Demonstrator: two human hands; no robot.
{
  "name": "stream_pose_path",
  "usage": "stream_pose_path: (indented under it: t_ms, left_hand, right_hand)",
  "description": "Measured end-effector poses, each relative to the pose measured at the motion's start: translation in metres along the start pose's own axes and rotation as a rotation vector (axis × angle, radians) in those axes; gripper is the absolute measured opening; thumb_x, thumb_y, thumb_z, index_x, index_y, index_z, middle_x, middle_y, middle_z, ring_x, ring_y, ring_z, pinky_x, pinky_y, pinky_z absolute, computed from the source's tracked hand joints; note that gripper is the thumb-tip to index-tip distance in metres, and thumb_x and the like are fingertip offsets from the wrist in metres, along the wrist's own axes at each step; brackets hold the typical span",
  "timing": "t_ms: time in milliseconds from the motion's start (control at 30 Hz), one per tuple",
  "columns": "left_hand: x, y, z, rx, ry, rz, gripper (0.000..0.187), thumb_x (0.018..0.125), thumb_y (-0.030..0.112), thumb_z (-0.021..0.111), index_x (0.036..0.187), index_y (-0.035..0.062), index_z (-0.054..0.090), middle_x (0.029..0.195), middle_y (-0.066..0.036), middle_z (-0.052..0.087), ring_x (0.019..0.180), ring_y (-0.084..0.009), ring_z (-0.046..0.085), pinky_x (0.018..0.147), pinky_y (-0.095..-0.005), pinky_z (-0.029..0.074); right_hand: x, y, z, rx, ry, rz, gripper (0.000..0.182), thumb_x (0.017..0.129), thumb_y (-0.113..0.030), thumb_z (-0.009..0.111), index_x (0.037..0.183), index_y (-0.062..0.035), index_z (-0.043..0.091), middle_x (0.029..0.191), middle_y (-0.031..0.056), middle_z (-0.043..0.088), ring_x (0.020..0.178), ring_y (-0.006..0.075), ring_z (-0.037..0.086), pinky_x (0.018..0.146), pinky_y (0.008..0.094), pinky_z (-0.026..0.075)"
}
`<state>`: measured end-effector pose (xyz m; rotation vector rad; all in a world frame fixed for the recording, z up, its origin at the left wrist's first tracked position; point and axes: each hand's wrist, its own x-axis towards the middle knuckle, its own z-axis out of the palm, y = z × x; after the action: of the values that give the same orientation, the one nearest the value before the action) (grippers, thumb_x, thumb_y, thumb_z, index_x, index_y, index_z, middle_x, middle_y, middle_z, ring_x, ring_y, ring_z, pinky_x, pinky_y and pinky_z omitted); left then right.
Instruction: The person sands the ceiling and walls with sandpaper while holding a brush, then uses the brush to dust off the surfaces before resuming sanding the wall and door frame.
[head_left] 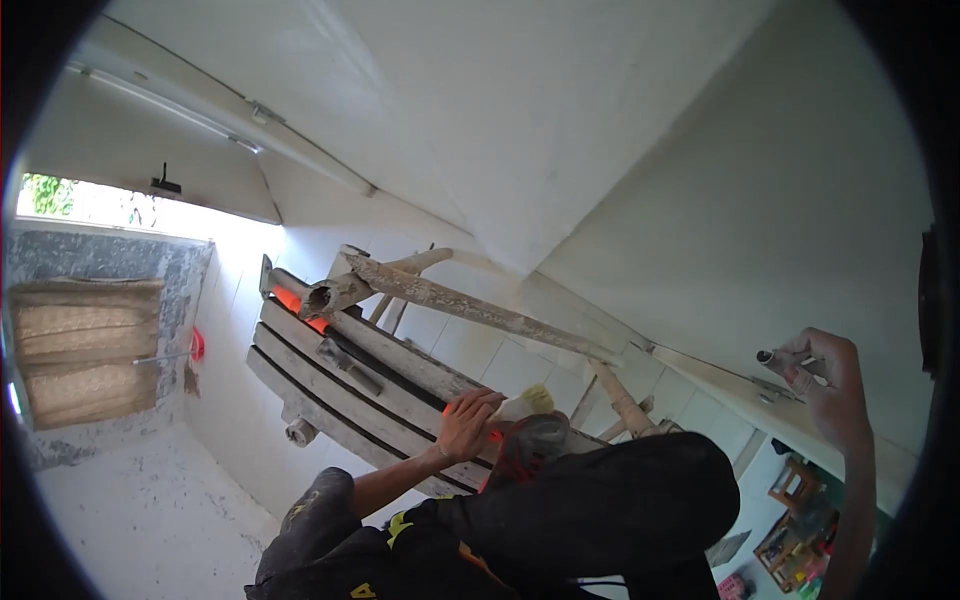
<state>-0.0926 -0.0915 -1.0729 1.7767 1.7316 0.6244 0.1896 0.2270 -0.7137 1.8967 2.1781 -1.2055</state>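
Note:
My left hand point(468, 426) is closed over the edge of a worn slatted wooden platform point(345, 405). Close to its fingertips is a brush point(525, 403) with pale yellowish bristles, beside a round red-rimmed container point(532, 445) partly hidden by my dark-clothed knee. My right hand point(825, 375) is raised at the far right near the pale wall, its fingers closed around a small whitish cylindrical object point(768, 357) with a dark end. That object is mostly covered by the fingers, and I cannot tell what it is.
Rough wooden poles point(470, 305) run behind and above the platform. A patched brown covering point(88, 350) hangs at the left below a bright opening. A red round object point(197, 345) is by the left wall. Lower right are wooden shelves point(790, 545) with mixed items.

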Motion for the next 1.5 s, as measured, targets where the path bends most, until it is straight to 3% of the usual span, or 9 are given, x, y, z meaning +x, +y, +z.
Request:
stream_pose_path:
  t_ms: [200,367,667,833,933,1067,1100,1333,1500]
  left_hand:
    - [-0.023,-0.006,-0.003,0.030,0.027,-0.089,0.018,0.092,0.016,0.050,0.102,0.0025,0.057,0.099,-0.017,0.054,0.095,-0.0352,0.052,0.087,-0.0453,0.038]
    - [-0.030,-0.004,-0.008,0.110,0.154,-0.097,0.010,0.091,0.013,0.050,0.091,0.0037,0.054,0.083,-0.012,0.052,0.078,-0.0323,0.052,0.070,-0.0414,0.035]
    - [-0.051,-0.035,0.035,0.365,0.368,-0.198,0.014,0.094,0.017,0.049,0.092,0.0042,0.054,0.080,-0.012,0.054,0.079,-0.0310,0.056,0.071,-0.0422,0.037]
    - [-0.036,-0.032,0.019,0.326,0.469,-0.293,0.016,0.095,0.019,0.048,0.091,0.0044,0.054,0.078,-0.011,0.055,0.076,-0.0293,0.056,0.069,-0.0405,0.037]
    - [-0.033,-0.032,0.016,0.295,0.521,-0.363,0.018,0.096,0.020,0.048,0.091,0.0046,0.054,0.077,-0.010,0.055,0.074,-0.0283,0.056,0.068,-0.0395,0.038]
    - [-0.046,-0.022,0.024,0.232,0.561,-0.473,0.020,0.097,0.022,0.047,0.090,0.0048,0.054,0.075,-0.010,0.055,0.071,-0.0269,0.056,0.066,-0.0382,0.038]
    - [-0.048,-0.020,0.022,0.217,0.570,-0.493,0.020,0.097,0.023,0.047,0.090,0.0048,0.054,0.074,-0.009,0.056,0.071,-0.0265,0.056,0.066,-0.0379,0.038]
    - [-0.022,-0.019,0.011,0.094,0.695,-0.583,0.024,0.099,0.026,0.045,0.089,0.0052,0.054,0.071,-0.008,0.056,0.067,-0.0241,0.055,0.063,-0.0355,0.039]
    - [-0.033,-0.015,0.011,0.000,0.760,-0.683,0.027,0.100,0.028,0.044,0.089,0.0054,0.055,0.069,-0.007,0.057,0.064,-0.0224,0.055,0.061,-0.0339,0.039]
  right_hand:
    - [-0.029,0.019,0.001,-0.138,-0.070,-0.095,0.012,0.081,0.004,0.063,0.093,0.0019,0.065,0.082,0.0090,0.068,0.079,0.0154,0.064,0.075,0.0322,0.050]
    - [-0.015,0.029,0.034,0.138,0.032,-0.305,0.013,0.084,-0.001,0.063,0.096,0.0010,0.066,0.089,0.0097,0.070,0.082,0.0158,0.066,0.075,0.0322,0.052]
    - [0.071,-0.001,0.163,0.936,0.509,-0.582,0.016,0.092,-0.006,0.062,0.105,0.0028,0.062,0.097,0.0106,0.069,0.096,0.0175,0.066,0.085,0.0311,0.053]
    - [0.114,-0.023,0.228,1.175,0.391,-0.508,0.027,0.096,-0.006,0.058,0.120,0.0065,0.058,0.115,0.0147,0.065,0.109,0.0196,0.062,0.096,0.0315,0.048]
    - [0.113,-0.052,0.212,1.208,0.588,-0.745,0.029,0.097,-0.005,0.057,0.123,0.0070,0.058,0.119,0.0157,0.064,0.112,0.0201,0.061,0.097,0.0310,0.047]
    - [0.126,-0.069,0.212,0.890,0.737,-0.842,0.024,0.088,0.007,0.057,0.110,0.0035,0.064,0.101,0.0157,0.071,0.089,0.0224,0.071,0.080,0.0314,0.054]
    - [0.146,-0.061,0.233,0.848,0.930,-0.905,0.024,0.084,0.010,0.055,0.104,0.0022,0.066,0.091,0.0144,0.072,0.080,0.0241,0.072,0.072,0.0317,0.055]
    - [0.164,0.004,0.277,0.722,0.582,-0.582,0.023,0.084,0.010,0.056,0.103,0.0026,0.067,0.096,0.0148,0.072,0.083,0.0246,0.072,0.073,0.0302,0.055]
    - [0.127,-0.081,0.215,1.028,0.800,-0.874,0.020,0.086,0.009,0.055,0.103,0.0055,0.066,0.095,0.0162,0.072,0.089,0.0230,0.072,0.080,0.0304,0.055]
